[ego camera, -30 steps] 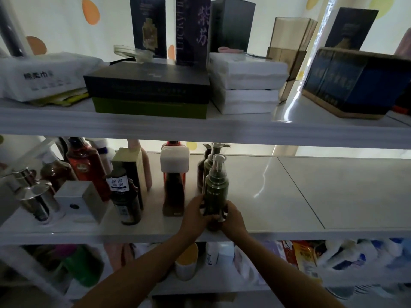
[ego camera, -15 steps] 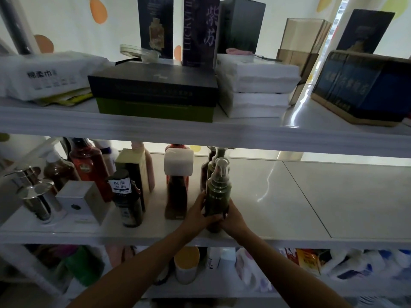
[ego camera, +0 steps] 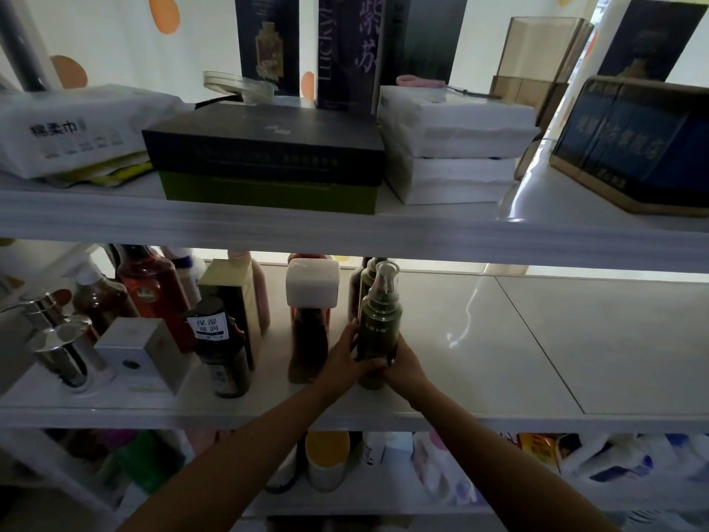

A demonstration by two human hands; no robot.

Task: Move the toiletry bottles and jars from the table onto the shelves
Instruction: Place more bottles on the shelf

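A dark green pump bottle (ego camera: 380, 320) with a clear cap stands upright near the front edge of the white middle shelf (ego camera: 537, 355). My left hand (ego camera: 341, 364) wraps its lower left side and my right hand (ego camera: 404, 366) holds its lower right side. Two similar green bottles (ego camera: 364, 278) stand right behind it. To the left are a brown bottle with a white square cap (ego camera: 310, 320), a dark labelled bottle (ego camera: 218, 347), a red bottle (ego camera: 153, 286) and chrome pump dispensers (ego camera: 61, 339).
The upper shelf (ego camera: 345, 228) overhangs close above the bottle tops and carries boxes (ego camera: 264, 155) and tissue packs (ego camera: 452, 147). The right half of the middle shelf is bare. A lower shelf holds a yellow-lidded jar (ego camera: 328, 458) and packets.
Both hands stay on the green bottle, which has shifted slightly further back on the shelf. The view has tilted a little upward.
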